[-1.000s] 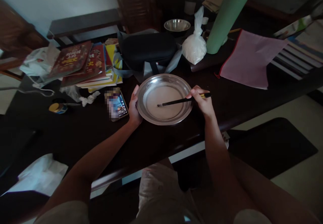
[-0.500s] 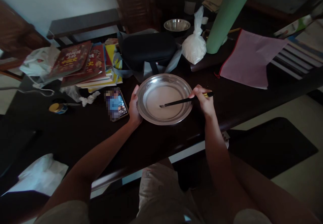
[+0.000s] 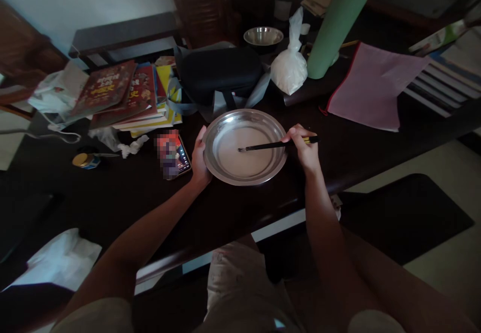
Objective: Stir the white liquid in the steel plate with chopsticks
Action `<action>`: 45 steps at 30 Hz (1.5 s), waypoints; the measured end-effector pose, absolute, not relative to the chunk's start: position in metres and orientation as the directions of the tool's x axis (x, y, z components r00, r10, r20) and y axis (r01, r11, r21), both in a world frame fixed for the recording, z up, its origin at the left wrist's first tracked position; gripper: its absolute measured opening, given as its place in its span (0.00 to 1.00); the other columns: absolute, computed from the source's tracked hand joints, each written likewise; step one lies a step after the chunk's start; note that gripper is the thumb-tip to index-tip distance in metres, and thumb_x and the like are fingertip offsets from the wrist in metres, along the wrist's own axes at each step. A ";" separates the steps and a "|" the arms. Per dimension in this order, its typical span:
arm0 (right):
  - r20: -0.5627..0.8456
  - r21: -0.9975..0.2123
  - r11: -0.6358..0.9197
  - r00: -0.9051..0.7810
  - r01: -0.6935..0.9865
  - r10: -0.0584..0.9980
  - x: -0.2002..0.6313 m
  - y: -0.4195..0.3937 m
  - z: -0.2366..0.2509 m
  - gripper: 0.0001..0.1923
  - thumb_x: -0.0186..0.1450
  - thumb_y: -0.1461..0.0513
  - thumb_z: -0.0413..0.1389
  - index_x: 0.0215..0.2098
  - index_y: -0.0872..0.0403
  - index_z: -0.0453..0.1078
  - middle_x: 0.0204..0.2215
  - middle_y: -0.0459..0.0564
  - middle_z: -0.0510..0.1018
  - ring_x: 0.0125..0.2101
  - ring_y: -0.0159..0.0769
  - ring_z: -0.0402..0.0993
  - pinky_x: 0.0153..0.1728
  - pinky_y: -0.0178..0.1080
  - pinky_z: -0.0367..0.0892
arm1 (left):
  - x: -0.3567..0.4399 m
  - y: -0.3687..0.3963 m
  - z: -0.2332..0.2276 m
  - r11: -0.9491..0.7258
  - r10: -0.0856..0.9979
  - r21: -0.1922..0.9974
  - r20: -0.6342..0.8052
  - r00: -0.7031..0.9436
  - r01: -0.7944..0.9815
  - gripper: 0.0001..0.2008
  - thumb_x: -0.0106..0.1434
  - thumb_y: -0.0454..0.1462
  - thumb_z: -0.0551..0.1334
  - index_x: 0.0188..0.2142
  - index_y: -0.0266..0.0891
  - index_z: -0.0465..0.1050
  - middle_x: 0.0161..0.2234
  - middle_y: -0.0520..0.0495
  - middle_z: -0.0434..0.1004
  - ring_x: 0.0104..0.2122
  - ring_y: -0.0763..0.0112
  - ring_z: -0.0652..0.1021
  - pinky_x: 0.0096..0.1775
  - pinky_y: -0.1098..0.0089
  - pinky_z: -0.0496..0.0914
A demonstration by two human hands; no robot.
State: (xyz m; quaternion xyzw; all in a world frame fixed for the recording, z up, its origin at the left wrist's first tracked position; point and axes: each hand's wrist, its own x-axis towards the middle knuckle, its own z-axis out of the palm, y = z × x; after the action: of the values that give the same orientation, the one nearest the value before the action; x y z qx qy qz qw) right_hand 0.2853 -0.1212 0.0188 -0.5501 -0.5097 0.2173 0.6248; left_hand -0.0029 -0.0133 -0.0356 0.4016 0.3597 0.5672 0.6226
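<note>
A round stainless-steel basin (image 3: pixel 246 179) stands on the dark table, with a whitish mixture (image 3: pixel 244 160) in its bottom. My left hand (image 3: pixel 201 157) holds the basin's left side, the fingers along its outer wall. Black chopsticks (image 3: pixel 263 145) with gold near their upper end are gripped in my right hand (image 3: pixel 303 147) at the basin's right rim. They reach leftward over the basin, their tips at the mixture near its middle. Whether the tips touch the bottom I cannot tell.
Left of the basin lie a phone (image 3: pixel 175 153), a small jar (image 3: pixel 85 160) and stacked books (image 3: pixel 124 95). Behind it are a black case (image 3: pixel 221 72), a tied bag of white powder (image 3: pixel 289 70), a green cylinder (image 3: pixel 338 27) and another metal bowl (image 3: pixel 263 36). A pink pouch (image 3: pixel 376 87) lies right.
The chopstick tips have moved slightly away from me across the mixture, and the chopsticks lie at a flatter angle. My left hand and the basin have hardly moved. The phone's picture has changed.
</note>
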 end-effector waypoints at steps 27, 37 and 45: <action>0.405 -0.906 0.308 0.383 0.290 0.830 0.286 -0.121 0.018 0.32 0.69 0.33 0.61 0.21 0.45 0.78 0.24 0.47 0.80 0.32 0.41 0.75 0.44 0.51 0.74 | 0.003 -0.021 -0.023 -0.053 0.993 0.934 0.087 0.081 -0.353 0.26 0.74 0.59 0.63 0.59 0.48 0.84 0.64 0.44 0.85 0.71 0.49 0.77 0.73 0.50 0.68; 0.389 -0.911 0.299 0.352 0.284 0.851 0.287 -0.122 0.017 0.32 0.69 0.33 0.60 0.22 0.45 0.79 0.24 0.46 0.80 0.32 0.40 0.75 0.45 0.52 0.74 | 0.003 -0.023 -0.021 -0.064 0.992 0.942 0.096 0.083 -0.330 0.32 0.72 0.65 0.62 0.59 0.47 0.84 0.65 0.42 0.84 0.69 0.47 0.78 0.72 0.49 0.70; 0.385 -0.912 0.281 0.385 0.299 0.839 0.286 -0.122 0.019 0.33 0.68 0.31 0.60 0.20 0.45 0.77 0.23 0.47 0.79 0.32 0.41 0.74 0.45 0.53 0.74 | 0.002 -0.018 -0.027 -0.056 0.995 0.937 0.079 0.055 -0.344 0.25 0.73 0.58 0.64 0.59 0.49 0.84 0.65 0.45 0.84 0.71 0.48 0.77 0.74 0.48 0.67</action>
State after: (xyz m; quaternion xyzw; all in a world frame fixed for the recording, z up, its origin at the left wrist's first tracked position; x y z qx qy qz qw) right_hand 0.2856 -0.1218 0.0195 -0.5582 -0.5097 0.2187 0.6171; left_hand 0.0023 -0.0179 -0.0267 0.4391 0.3709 0.5788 0.5785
